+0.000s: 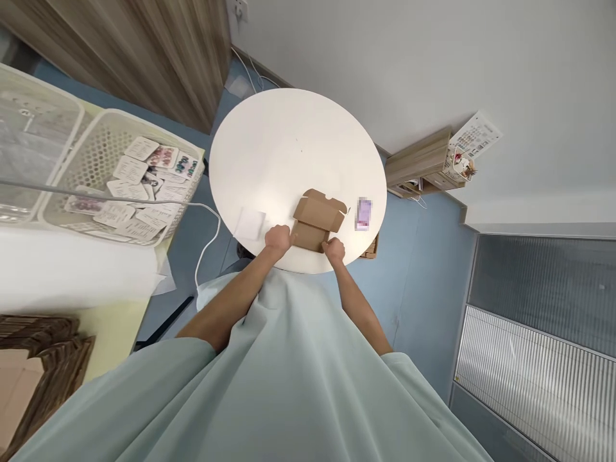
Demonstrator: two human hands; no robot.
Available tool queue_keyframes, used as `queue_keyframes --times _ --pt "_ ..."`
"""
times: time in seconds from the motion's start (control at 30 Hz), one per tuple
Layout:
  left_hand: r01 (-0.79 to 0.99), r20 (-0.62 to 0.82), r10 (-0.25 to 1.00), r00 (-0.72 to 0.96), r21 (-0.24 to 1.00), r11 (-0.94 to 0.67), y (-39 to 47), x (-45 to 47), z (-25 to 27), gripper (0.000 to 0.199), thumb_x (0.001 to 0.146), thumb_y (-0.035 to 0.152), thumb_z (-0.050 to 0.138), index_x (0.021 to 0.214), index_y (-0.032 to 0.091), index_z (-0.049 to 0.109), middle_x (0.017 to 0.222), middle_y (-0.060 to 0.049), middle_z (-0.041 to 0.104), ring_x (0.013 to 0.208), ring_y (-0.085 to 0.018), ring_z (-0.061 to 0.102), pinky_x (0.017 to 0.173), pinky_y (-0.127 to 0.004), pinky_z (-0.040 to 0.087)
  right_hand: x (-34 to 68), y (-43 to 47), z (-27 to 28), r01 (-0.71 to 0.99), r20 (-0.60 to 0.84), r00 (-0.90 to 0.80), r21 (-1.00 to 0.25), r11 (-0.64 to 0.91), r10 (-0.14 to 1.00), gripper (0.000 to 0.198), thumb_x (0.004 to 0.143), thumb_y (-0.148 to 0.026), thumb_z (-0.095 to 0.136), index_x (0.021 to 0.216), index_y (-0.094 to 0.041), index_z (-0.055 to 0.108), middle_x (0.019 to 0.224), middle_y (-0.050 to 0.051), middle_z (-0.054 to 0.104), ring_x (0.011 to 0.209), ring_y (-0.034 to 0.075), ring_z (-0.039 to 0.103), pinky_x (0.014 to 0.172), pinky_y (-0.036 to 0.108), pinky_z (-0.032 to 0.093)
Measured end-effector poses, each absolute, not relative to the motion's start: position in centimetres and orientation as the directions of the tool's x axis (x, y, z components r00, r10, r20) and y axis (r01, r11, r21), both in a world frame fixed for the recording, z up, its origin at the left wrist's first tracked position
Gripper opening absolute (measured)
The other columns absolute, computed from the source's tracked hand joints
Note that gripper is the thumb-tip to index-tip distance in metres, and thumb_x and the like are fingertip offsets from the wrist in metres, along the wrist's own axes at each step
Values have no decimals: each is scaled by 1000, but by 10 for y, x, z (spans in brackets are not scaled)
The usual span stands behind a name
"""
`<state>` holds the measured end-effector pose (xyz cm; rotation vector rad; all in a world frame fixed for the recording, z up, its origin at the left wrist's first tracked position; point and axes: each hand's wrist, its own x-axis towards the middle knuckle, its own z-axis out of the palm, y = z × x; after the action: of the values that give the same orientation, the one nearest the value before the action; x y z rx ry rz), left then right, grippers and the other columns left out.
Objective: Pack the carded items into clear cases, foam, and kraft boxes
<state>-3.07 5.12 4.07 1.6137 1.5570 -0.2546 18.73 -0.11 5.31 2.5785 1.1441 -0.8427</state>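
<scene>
A small brown cardboard box [310,236] lies near the front edge of the round white table [289,147]. Its lid is up and folded away from me, with the side flaps spread. My left hand [278,239] is closed at the box's left side, and my right hand [333,250] is closed at its right front corner, the fingers partly hidden. To the left of my left hand is a flat white square packet [249,224]. A blurred purple item [364,213] rests on the tabletop to the right of the box.
At the left, a white perforated basket [99,151] holds several printed cards. A white cable [212,234] hangs beside it. Stacked flat cardboard [43,366] sits at lower left. A low wooden shelf [418,160] stands by the wall, and a cardboard box [371,249] shows beneath the table's right edge.
</scene>
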Motion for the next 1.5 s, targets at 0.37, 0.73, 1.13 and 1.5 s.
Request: queue_keyframes --times 0.37,0.73,1.13,1.5 --pt "767 -602 768 -218 381 516 67 -136 24 74 85 42 79 145 5 53 148 -36 55 124 -50 66 98 -55 58 140 -19 86 606 -447 581 -321 -728 680 16 95 -39 70 90 -24 68 101 7 81 94 24 76 76 31 54" --pt "753 -564 811 -158 463 468 63 -133 17 51 80 34 85 123 18 64 132 -24 69 135 -48 59 108 -57 52 118 -28 94 535 -488 551 -415 -735 677 16 93 -40 72 95 -24 70 100 4 80 91 21 75 77 29 55" --pt "319 -504 656 562 864 389 107 -93 81 50 77 43 82 122 23 76 111 -4 78 100 -25 72 85 -34 57 155 -8 125 217 -444 226 -845 -489 867 72 82 -55 88 144 -25 67 145 11 73 130 27 72 106 40 62" --pt "556 -566 812 145 725 406 71 3 66 55 79 28 85 127 16 61 136 -13 65 102 -23 71 95 -38 57 186 -18 79 282 -560 431 -661 -695 707 27 90 -45 77 102 -21 71 92 3 82 89 20 76 80 28 58"
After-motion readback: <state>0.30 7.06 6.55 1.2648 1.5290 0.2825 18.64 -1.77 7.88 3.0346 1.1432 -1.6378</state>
